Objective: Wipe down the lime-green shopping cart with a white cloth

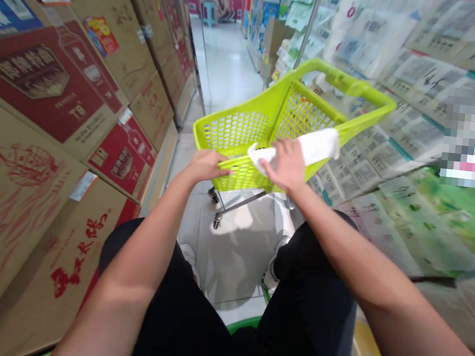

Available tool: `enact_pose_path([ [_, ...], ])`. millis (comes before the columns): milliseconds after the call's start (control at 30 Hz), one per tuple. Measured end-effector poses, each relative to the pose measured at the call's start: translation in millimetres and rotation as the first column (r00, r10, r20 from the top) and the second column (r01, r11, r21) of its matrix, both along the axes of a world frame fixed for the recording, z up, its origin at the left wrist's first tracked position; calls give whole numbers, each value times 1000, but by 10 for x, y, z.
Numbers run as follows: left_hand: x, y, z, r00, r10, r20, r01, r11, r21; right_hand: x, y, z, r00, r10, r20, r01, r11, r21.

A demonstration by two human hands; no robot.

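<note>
A lime-green shopping cart (280,100) with mesh basket walls stands in front of my knees, turned at an angle. My left hand (207,166) is closed over the corner of its near rim, thumb lying along the top edge. A white cloth (321,144) drapes over the near side rim. My right hand (287,163) grips the cloth against that rim, thumb on the near side and fingers over the top. Part of the cloth is hidden under my right hand.
Stacked cardboard boxes (151,106) wall in the left side. Shelves of plastic-wrapped packs (413,125) line the right. Below are the cart's wheels (218,220) and my shoes (270,275). A green edge (243,325) shows under me. Far down the aisle is a blue stool (209,13).
</note>
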State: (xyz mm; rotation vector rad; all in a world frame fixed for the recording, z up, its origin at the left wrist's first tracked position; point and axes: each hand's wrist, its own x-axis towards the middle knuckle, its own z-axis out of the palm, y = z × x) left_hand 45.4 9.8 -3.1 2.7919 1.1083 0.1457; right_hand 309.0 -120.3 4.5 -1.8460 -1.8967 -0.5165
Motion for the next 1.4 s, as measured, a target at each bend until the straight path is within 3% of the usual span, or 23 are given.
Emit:
enact_pose_path([
  [67, 44, -45, -19, 999, -29, -14, 29, 999, 34, -532, 26, -160, 989, 130, -72, -132, 991, -17],
  [100, 45, -58, -22, 999, -41, -21, 42, 998, 44, -658, 24, -189, 979, 188, -80, -192, 981, -40],
  [167, 5, -66, -13, 998, -57, -22, 58, 998, 36, -572, -5, -140, 957, 285, -50, -289, 950, -120],
  [233, -76, -59, 8, 998, -59, -14, 59, 998, 8, -89, -58, 26, 959, 284, 9, -278, 945, -175],
  [367, -218, -73, 30, 998, -67, 3, 67, 998, -7, 1285, -162, 470, 991, -48, 124, 56, 996, -62],
  [433, -218, -116, 23, 997, -79, 23, 79, 997, -2, 1705, -178, 604, 978, -160, 134, 163, 986, -16],
  [467, -194, -146, 18, 996, -86, 29, 86, 996, 4, 1771, -175, 623, 972, -198, 125, 199, 980, -3],
  [500, -156, -178, 13, 995, -91, 30, 91, 996, 14, 1731, -168, 606, 972, -206, 113, 208, 978, -2],
  [567, -55, -243, 4, 995, -101, 11, 100, 994, 42, 1360, -145, 478, 988, -132, 80, 135, 990, -35],
  [700, 108, -330, -5, 995, -91, -38, 94, 991, 96, 128, -113, 86, 972, 232, -38, -235, 964, -125],
  [767, 109, -344, -3, 997, -67, -39, 71, 991, 112, -231, -111, -19, 943, 325, -73, -333, 933, -135],
  [800, 90, -345, 0, 998, -60, -38, 63, 992, 110, -267, -110, -23, 923, 377, -73, -384, 909, -163],
  [833, 62, -343, 4, 998, -58, -36, 61, 993, 103, -202, -108, 6, 911, 407, -64, -412, 891, -190],
  [900, -3, -335, 17, 997, -64, -35, 67, 995, 80, 184, -95, 143, 917, 400, -18, -392, 890, -233],
  [1033, -83, -316, 47, 996, -77, -50, 79, 996, 45, 1346, -38, 505, 990, 58, 126, -43, 991, -123],
  [1133, -77, -306, 61, 995, -75, -71, 79, 996, 46, 1788, 14, 614, 988, -124, 96, 123, 992, 21],
  [1200, -54, -302, 66, 994, -69, -81, 74, 996, 57, 1657, 45, 550, 980, -190, 67, 185, 981, 65],
  [1267, -24, -302, 70, 994, -69, -88, 75, 995, 66, 1209, 63, 393, 982, -175, 71, 172, 984, 39],
  [1400, 20, -309, 72, 994, -64, -83, 71, 994, 84, -8, 41, 9, 993, 97, 63, -92, 993, -77],
])
